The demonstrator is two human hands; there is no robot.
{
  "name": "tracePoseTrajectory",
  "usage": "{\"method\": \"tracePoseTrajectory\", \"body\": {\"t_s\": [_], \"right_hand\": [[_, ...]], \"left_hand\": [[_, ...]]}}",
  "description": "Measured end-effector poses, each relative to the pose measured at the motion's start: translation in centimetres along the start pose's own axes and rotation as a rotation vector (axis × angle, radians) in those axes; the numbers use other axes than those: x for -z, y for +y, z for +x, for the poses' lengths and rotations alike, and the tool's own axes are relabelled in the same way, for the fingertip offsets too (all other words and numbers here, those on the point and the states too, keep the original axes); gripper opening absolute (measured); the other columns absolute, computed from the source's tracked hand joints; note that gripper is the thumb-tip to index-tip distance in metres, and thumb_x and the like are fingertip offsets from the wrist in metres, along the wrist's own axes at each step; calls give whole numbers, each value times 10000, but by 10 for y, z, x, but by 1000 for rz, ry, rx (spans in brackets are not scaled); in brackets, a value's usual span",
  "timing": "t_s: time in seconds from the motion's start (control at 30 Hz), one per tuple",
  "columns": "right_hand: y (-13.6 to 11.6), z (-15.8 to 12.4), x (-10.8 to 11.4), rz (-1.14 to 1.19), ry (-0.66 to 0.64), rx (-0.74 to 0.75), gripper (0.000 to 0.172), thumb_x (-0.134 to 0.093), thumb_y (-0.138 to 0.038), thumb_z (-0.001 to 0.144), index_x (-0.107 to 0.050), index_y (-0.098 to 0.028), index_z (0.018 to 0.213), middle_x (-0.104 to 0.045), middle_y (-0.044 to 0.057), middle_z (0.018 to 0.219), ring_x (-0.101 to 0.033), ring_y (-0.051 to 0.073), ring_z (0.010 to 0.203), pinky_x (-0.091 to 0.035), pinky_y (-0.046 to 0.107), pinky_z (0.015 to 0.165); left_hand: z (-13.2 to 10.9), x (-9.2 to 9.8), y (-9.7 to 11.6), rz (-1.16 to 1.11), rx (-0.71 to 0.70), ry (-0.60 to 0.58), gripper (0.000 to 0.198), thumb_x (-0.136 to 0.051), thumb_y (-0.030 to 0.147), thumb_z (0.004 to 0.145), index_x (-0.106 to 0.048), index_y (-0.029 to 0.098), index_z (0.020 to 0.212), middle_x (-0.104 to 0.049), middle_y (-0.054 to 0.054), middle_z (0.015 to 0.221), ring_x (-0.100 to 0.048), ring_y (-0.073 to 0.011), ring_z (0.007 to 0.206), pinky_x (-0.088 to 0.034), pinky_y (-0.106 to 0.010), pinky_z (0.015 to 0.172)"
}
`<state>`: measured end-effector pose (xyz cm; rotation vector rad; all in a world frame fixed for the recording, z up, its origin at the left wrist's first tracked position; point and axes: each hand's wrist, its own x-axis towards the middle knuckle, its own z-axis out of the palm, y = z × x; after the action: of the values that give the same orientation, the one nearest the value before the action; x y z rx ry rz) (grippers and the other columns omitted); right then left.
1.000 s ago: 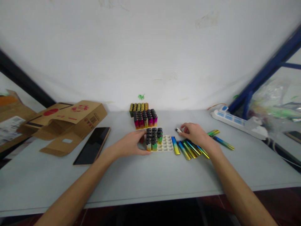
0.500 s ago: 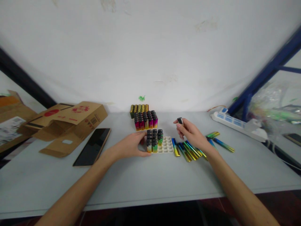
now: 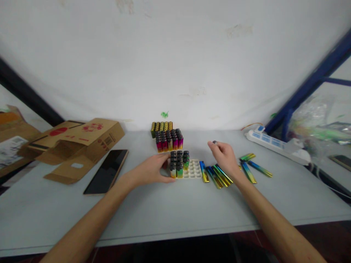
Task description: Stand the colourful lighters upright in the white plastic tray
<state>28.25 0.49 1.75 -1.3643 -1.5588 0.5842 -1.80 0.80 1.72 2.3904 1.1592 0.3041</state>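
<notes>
A white tray (image 3: 195, 168) with rows of round holes stands in the middle of the table. Its left part bears several upright lighters (image 3: 180, 164) with black tops and green-to-yellow bodies. My left hand (image 3: 153, 170) curls round the tray's left end, thumb at the front corner and fingers behind the lighters. To the right, above the table, my right hand (image 3: 223, 155) is closed on a lighter (image 3: 214, 142); only its dark top shows. Under and beside that hand lie shiny blue-to-gold tubes (image 3: 215, 177), without visible black tops.
Behind the tray stand a block of purple-to-yellow lighters (image 3: 170, 142) and another with gold tops (image 3: 161, 126). On the left are a phone (image 3: 106, 171) and an open cardboard box (image 3: 82, 137). A white power strip (image 3: 276, 144) lies at the right, near a blue frame (image 3: 307, 87).
My right hand has turned over, back of the hand now up, and shifted slightly; the lighter in it shows less. My left hand stays at the tray.
</notes>
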Motion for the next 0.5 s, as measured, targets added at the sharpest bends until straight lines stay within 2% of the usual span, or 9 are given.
{"method": "tracePoseTrajectory", "body": {"t_s": [0.23, 0.4, 0.5], "right_hand": [[5, 3, 2, -42, 72, -5, 432, -505, -492, 896, -359, -250, 571, -318, -54, 545, -348, 121, 539, -249, 299, 564], [3, 2, 1, -63, 67, 33, 518, -521, -582, 954, -346, -246, 601, -322, -64, 562, -337, 116, 558, -272, 292, 567], [3, 0, 0, -48, 18, 32, 475, -529, -638, 989, -466, -235, 747, -380, -76, 588, -382, 121, 568, -309, 277, 565]], "left_hand": [[0, -1, -2, 35, -11, 7, 514, -814, 586, 764, -618, 196, 1034, -721, -73, 1046, -689, -281, 915, -532, -356, 815], [0, -1, -1, 39, -9, 6, 510, -826, 570, 761, -616, 190, 1029, -719, -74, 1044, -689, -277, 918, -528, -347, 814], [0, 0, 0, 27, -10, 9, 517, -828, 569, 759, -628, 186, 1042, -727, -73, 1048, -689, -273, 909, -527, -344, 807]]}}
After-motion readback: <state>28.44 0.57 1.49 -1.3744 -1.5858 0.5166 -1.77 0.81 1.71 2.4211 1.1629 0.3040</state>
